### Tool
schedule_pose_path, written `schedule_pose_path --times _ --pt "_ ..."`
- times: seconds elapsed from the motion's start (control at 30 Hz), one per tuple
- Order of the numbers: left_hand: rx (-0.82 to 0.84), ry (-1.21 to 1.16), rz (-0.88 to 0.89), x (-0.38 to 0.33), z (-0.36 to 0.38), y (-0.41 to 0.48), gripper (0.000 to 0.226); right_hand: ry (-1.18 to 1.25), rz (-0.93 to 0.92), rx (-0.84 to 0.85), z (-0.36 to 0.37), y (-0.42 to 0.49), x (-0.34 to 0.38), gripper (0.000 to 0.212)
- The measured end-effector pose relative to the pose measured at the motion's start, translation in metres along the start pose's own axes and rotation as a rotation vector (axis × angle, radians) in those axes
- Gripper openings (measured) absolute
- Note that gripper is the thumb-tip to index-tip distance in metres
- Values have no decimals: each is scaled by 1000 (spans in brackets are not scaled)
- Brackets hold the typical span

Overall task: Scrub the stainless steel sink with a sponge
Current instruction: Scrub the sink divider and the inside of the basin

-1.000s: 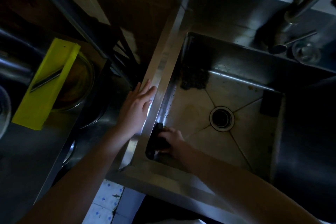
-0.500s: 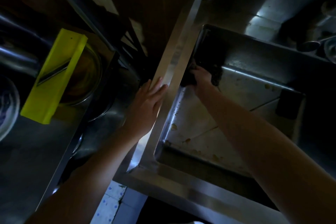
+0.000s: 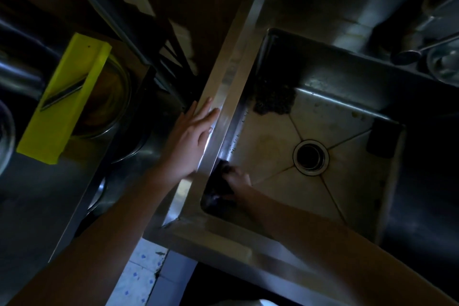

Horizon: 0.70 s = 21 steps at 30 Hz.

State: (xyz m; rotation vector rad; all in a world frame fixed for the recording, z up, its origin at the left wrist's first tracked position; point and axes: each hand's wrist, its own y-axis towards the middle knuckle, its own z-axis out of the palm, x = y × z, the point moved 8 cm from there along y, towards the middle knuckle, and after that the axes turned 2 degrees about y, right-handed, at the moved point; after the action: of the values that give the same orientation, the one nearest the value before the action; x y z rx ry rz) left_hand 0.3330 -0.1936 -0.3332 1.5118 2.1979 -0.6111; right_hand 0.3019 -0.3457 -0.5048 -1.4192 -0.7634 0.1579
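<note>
Head view, right hand gripping sponge, left hand flat

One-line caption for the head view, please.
Right hand grips a dark sponge against the near-left corner of the square stainless steel sink while the left hand rests flat on its rim.

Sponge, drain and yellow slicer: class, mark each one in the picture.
sponge (image 3: 219,181), head view, dark middle of its top face.
drain (image 3: 310,158), head view, centre of its opening.
yellow slicer (image 3: 67,117), head view, plastic body below the blade.
</note>
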Motion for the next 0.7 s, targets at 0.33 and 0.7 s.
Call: schedule_pose_path --times 0.33,0.7 --pt "-44 100 -21 3 2 -2 45 406 -187 -74 -37 -27 118 34" --pt "-53 58 -83 4 -8 -33 53 446 -331 -87 -45 -38 153 23"
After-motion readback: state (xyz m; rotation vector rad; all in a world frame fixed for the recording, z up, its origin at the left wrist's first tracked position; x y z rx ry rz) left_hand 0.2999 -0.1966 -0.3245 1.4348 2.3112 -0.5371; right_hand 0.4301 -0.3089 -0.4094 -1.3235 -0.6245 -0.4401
